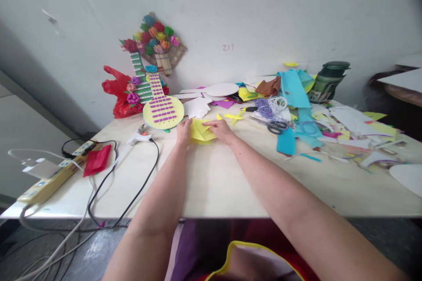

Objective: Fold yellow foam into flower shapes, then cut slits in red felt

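Between my two hands, over the middle of the table, is a piece of yellow crepe paper (199, 131) with creases across it. My left hand (183, 131) pinches its left edge. At its right side my right hand (220, 130) grips the paper, with the fingers pointing left across it. Just behind the paper lie narrow yellow scraps (234, 116). A yellow paper guitar (164, 112) with purple strips stands close to my left hand, leaning against a green-necked one (141, 77).
Scissors (275, 127), string (277, 104), blue paper (295, 90) and many scraps cover the right side near a green bottle (328, 82). On the left are a glue gun (140, 136), its black cord, a red paper piece (97, 160) and a power strip (56, 180).
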`<state>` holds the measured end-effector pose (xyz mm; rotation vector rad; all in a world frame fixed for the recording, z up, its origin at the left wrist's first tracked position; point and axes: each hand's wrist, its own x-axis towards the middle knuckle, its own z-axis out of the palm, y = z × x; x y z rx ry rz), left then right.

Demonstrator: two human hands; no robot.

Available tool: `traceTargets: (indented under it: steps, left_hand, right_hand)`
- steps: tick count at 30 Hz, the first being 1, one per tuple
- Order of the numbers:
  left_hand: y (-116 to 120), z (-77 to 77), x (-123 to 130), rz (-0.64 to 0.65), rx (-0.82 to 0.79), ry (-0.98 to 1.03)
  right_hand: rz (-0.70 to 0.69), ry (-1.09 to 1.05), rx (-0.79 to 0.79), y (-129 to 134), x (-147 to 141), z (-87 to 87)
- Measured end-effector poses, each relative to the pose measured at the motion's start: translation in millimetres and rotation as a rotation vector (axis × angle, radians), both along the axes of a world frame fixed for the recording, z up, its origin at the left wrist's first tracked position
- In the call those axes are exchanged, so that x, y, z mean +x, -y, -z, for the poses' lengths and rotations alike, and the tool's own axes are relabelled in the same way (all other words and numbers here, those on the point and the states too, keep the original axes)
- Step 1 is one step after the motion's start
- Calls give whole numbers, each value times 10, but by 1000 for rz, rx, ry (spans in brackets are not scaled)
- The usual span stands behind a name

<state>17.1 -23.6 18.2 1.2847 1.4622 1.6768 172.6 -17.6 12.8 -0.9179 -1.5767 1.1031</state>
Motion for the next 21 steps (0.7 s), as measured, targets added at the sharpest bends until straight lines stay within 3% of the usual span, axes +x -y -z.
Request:
traceTargets:
  steps: [13, 21]
  left_hand:
    - [-50, 85, -29, 72, -14, -22]
    - [-31, 66, 18, 102, 17, -27]
  right_hand:
    - [-80, -63, -25, 131, 46, -143]
    - [-5, -130, -142, 69, -11, -81]
